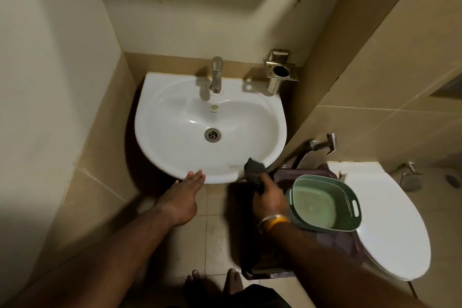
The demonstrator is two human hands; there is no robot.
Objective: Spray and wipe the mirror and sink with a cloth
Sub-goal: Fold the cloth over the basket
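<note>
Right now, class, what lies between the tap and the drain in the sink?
In the head view, only bare white basin and a small round overflow hole lie between the tap and the drain.

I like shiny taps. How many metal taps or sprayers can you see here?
2. The tap stands upright at the back of the sink. The hand sprayer hangs on the wall to the right, between the sink and the toilet. More may be hidden out of view.
</note>
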